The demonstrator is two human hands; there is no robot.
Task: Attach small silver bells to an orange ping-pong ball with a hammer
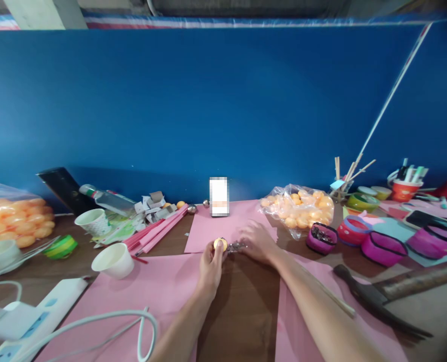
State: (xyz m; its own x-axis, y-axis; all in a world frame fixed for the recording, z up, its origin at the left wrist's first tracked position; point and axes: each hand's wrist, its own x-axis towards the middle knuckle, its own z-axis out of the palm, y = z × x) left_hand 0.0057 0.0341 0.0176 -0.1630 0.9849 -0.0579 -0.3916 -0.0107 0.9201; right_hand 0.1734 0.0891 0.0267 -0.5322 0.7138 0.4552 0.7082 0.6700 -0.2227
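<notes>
Near the middle of the surface (242, 306), the left hand (211, 264) pinches a small orange ball (219, 244) at its fingertips. The right hand (257, 241) rests just beside it, its grip closed on a small metal piece (236, 246) touching the ball.

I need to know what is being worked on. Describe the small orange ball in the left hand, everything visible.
The small orange ball is round, smooth and pale orange, plastic by its look, much like those in the clear bags nearby. The left hand pinches it by the fingertips, just above the brown table between pink paper sheets. A small metal piece lies against its right side, under the right hand. Finer detail is too small to tell.
</notes>
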